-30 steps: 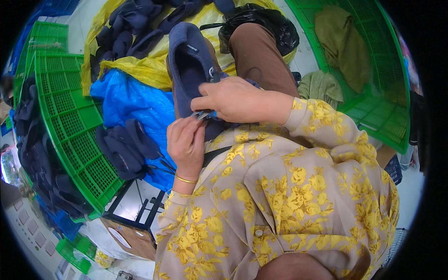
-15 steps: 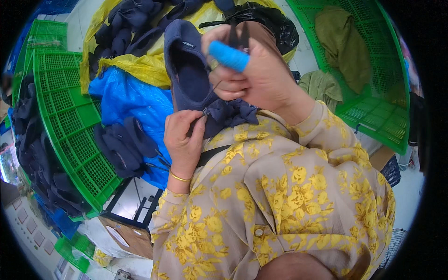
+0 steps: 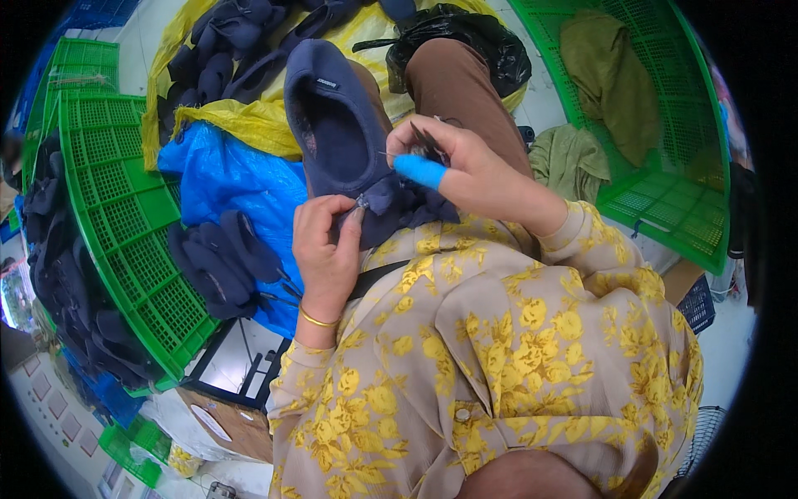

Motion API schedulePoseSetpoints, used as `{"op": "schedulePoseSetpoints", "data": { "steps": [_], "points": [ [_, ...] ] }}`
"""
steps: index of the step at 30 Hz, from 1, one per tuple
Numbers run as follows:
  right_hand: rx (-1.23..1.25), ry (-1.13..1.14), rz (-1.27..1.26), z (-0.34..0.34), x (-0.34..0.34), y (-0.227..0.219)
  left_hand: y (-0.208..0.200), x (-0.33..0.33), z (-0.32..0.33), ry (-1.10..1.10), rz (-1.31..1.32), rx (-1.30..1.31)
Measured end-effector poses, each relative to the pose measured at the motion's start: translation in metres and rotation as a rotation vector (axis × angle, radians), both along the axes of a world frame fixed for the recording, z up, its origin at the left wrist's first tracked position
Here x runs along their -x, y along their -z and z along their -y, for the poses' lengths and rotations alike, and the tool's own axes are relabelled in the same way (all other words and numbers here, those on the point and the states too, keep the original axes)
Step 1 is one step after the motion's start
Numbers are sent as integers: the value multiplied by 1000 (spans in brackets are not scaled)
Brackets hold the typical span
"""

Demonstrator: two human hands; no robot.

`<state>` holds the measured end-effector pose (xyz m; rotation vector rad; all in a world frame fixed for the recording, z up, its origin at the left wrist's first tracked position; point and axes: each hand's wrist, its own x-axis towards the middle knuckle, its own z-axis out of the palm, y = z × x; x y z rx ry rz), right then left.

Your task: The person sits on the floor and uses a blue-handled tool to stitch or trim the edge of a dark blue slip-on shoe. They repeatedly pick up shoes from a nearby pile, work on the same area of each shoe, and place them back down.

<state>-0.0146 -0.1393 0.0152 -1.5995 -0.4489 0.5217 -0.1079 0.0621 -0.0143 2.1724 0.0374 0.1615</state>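
Note:
A navy fabric slipper (image 3: 342, 154) lies over my lap, its opening facing up and its toe pointing away. My left hand (image 3: 324, 241) pinches the slipper's near end, thumb and fingertips closed at a small greyish spot on the edge. Bunched navy fabric (image 3: 416, 202) lies just right of that pinch. My right hand (image 3: 474, 170) is closed just above and right of the slipper, with blue tape (image 3: 420, 171) around one finger. From its grip stick out dark pointed snips (image 3: 429, 143) and a thin needle (image 3: 385, 154); the snips' handles are hidden in the palm.
A yellow sack (image 3: 237, 112) with several navy slippers (image 3: 241, 33) is ahead. On the left, a blue plastic sheet (image 3: 233, 170) and more slippers (image 3: 223, 262) lie beside a green crate (image 3: 120, 183). A black bag (image 3: 499, 62) and another green crate (image 3: 665, 200) with olive cloth are right.
My right hand has come down and slightly right, closer to my lap, with the snips still in it. My left hand keeps its pinch; the slipper has shifted only slightly.

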Motion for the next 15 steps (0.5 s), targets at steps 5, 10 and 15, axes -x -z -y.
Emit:
{"op": "schedulePoseSetpoints", "data": {
  "steps": [5, 10, 15],
  "points": [
    [247, -93, 455, 4, 17, 15, -4, -1, -5, -38, -152, 235],
    [352, -102, 485, -8, 28, 35, -7, -4, -3, -57, -205, 310],
    [-8, -171, -262, -1, 9, 7, -9, -2, 0, -41, -152, 100]
  ]
}}
